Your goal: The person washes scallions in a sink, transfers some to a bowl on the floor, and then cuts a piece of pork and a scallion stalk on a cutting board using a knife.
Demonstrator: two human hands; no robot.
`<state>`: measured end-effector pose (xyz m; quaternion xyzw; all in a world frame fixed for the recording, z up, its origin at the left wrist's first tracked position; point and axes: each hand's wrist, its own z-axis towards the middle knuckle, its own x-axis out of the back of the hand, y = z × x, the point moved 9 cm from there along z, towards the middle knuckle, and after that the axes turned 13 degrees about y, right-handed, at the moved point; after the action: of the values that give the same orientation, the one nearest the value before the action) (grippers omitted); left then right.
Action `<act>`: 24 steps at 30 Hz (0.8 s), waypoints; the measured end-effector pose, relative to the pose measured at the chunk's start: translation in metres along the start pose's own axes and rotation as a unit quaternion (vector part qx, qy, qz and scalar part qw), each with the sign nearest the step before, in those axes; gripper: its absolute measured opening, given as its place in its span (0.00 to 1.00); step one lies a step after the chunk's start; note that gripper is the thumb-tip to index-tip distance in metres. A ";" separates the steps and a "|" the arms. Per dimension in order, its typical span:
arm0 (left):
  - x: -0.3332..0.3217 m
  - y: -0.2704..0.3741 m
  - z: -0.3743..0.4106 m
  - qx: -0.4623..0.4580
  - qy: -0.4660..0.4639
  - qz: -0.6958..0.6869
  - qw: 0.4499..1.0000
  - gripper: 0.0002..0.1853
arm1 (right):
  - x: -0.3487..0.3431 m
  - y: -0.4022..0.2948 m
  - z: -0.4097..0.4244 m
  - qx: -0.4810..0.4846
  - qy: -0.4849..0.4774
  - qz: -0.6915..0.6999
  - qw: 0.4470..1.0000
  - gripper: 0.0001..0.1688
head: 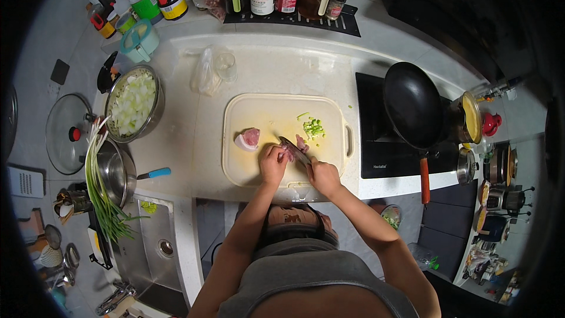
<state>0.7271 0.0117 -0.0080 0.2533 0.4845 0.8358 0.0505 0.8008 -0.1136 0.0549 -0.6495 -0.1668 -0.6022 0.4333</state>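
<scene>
A cream cutting board [251, 110] lies on the counter before me. My right hand [323, 178] grips a kitchen knife [295, 151], its blade pointing up and to the left across the board. Close to the blade's left side, the bent fingers of my left hand [273, 163] hold a small piece of raw meat [287, 155]. Cut meat [302, 143] lies just beyond the blade. A larger chunk of raw meat with pale fat [248, 139] rests on the board's left part. Chopped green onion [314, 129] forms a small heap at the upper right of the board.
At left stand a colander of cut pale vegetable [134, 104] and a metal bowl with long green onions [99, 185] across it, beside a blue-handled knife [154, 173] and the sink [154, 229]. A black wok [412, 101] sits on the cooktop at right. Bottles line the back.
</scene>
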 end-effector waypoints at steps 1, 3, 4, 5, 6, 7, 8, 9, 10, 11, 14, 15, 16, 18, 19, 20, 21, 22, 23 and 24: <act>0.000 -0.002 -0.001 -0.001 0.003 0.000 1.000 0.08 | -0.001 -0.001 -0.001 0.004 -0.004 -0.006 1.000 0.09; 0.001 -0.002 0.000 0.000 0.018 -0.005 1.000 0.08 | -0.004 -0.003 -0.001 0.011 -0.012 -0.017 1.000 0.08; 0.002 -0.001 0.000 0.000 0.026 -0.008 1.000 0.08 | -0.004 -0.005 0.000 0.019 -0.013 -0.020 1.000 0.08; 0.004 0.001 0.001 -0.008 0.030 -0.003 1.000 0.08 | -0.005 -0.008 0.001 0.028 -0.013 -0.022 0.999 0.08; 0.006 0.005 0.003 -0.018 0.033 0.001 0.999 0.07 | -0.006 -0.011 0.003 0.035 -0.012 -0.025 0.999 0.07; 0.008 0.008 0.004 -0.027 0.037 0.006 0.999 0.07 | -0.010 -0.012 0.007 0.036 -0.019 -0.031 0.999 0.07; 0.005 0.004 0.003 -0.003 0.025 0.007 1.000 0.07 | -0.016 -0.011 0.011 0.037 -0.025 -0.037 0.998 0.07; 0.004 0.000 0.002 0.020 0.015 0.011 1.000 0.07 | -0.024 -0.012 0.018 0.040 -0.031 -0.041 0.998 0.07; 0.001 -0.003 0.000 0.044 0.004 0.011 0.999 0.07 | -0.031 -0.013 0.025 0.038 -0.027 -0.051 0.998 0.08; 0.001 0.001 -0.001 0.023 0.010 0.015 1.000 0.07 | -0.040 -0.014 0.032 0.035 -0.023 -0.061 0.997 0.08; 0.000 0.000 -0.005 0.005 0.014 0.028 1.000 0.07 | -0.044 -0.013 0.038 0.000 0.071 -0.025 0.997 0.10; 0.001 -0.001 -0.005 0.007 0.016 0.013 1.000 0.08 | -0.042 -0.006 0.040 -0.027 0.097 0.005 0.995 0.11; 0.003 -0.002 -0.004 0.008 0.018 -0.002 1.000 0.08 | -0.040 0.000 0.039 -0.054 0.123 0.036 0.990 0.12; 0.006 0.004 -0.002 -0.012 0.021 -0.020 0.999 0.08 | -0.037 0.028 0.038 -0.133 0.138 0.112 0.975 0.14; 0.009 0.012 0.000 -0.034 0.022 -0.024 0.999 0.08 | -0.038 0.041 0.036 -0.170 0.136 0.151 0.964 0.14; 0.010 0.020 0.002 -0.057 0.023 -0.027 0.998 0.09 | -0.041 0.046 0.036 -0.165 0.116 0.135 0.970 0.14; 0.011 0.012 0.000 -0.023 0.026 -0.024 0.999 0.09 | -0.038 0.043 0.037 -0.159 0.093 0.120 0.976 0.13; 0.011 0.003 -0.004 0.011 0.028 -0.022 0.999 0.09 | -0.032 0.035 0.037 -0.133 0.087 0.106 0.982 0.13; 0.011 -0.006 -0.007 0.045 0.030 -0.019 0.998 0.09 | -0.025 0.027 0.034 -0.107 0.080 0.091 0.987 0.13; 0.010 -0.003 -0.006 0.038 0.026 -0.025 0.999 0.09 | -0.014 0.019 0.032 -0.082 0.073 0.074 0.991 0.13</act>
<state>0.7148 0.0119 -0.0095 0.2207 0.5237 0.8214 0.0489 0.8317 -0.0956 0.0380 -0.6474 -0.0364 -0.6260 0.4332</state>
